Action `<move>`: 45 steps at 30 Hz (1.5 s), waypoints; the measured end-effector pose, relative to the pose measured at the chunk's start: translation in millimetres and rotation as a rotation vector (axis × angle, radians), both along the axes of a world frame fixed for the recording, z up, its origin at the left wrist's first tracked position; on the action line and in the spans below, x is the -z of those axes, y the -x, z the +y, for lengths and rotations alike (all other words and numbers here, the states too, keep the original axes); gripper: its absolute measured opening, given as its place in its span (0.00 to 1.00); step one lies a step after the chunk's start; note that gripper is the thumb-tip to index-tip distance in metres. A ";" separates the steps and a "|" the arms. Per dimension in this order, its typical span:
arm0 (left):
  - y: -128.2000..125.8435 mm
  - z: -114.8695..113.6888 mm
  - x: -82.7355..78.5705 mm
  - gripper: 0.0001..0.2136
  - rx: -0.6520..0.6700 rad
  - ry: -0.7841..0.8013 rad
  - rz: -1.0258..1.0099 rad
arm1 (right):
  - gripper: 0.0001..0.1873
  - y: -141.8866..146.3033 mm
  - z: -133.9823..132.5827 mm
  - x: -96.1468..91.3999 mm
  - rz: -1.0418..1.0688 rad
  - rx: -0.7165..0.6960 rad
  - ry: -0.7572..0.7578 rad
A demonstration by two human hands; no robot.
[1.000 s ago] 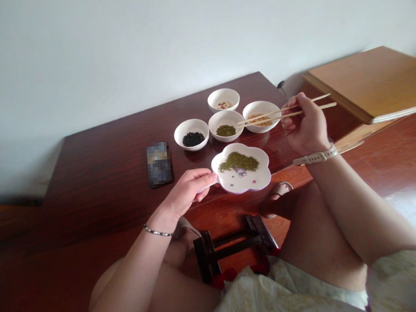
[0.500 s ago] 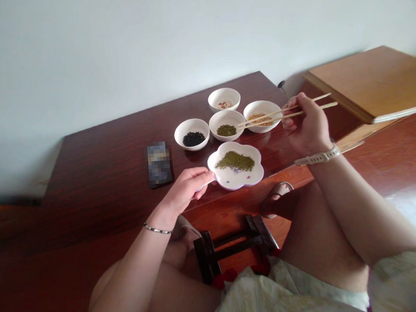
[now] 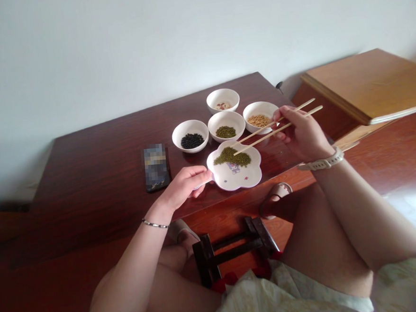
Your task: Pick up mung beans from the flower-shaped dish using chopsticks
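Dark red-brown wood surface, pushed against a plain white wall. Lighter wooden cabinet top to the right, just beside the surface's far corner. Reddish wood floor below, small dark stool frame on it between the knees.

On the surface: four white bowls grouped near the right end. Bowl of black beans leftmost, bowl of green beans in the middle, bowl of yellow beans on the right, fourth bowl behind them with a few pale and reddish bits. Phone lying flat, left of the bowls. White flower-shaped plate at the near edge, just in front of the bowls; heap of green beans on its far half, cartoon print on the bare half.

Left hand: forearm up from lower left, bracelet at the wrist, fingers curled, pinching the plate's left rim.

Right hand: reaching in from the right, watch on the wrist, fingers pressed together around a pair of chopsticks. Chopsticks slanting down-left, tips slightly parted, just over the heap's right end. Touching the beans or not: cannot tell.
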State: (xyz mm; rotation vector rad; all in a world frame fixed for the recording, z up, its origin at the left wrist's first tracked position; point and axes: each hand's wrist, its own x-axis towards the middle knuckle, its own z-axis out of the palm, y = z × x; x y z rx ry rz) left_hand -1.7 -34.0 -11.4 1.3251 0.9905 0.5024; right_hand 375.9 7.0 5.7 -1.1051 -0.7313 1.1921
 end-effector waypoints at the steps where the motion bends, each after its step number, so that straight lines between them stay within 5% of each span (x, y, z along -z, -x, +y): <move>1: 2.0 1.6 1.0 0.26 0.010 -0.011 0.011 | 0.21 -0.4 -0.4 -0.6 0.003 0.010 0.001; 21: 13.8 12.3 7.6 0.28 0.088 -0.001 0.001 | 0.20 -3.7 -4.4 -2.7 -0.077 0.037 -0.129; 45: 16.4 16.4 -0.7 0.26 0.224 0.085 0.005 | 0.23 -4.0 5.4 -1.3 -0.132 -0.024 -0.096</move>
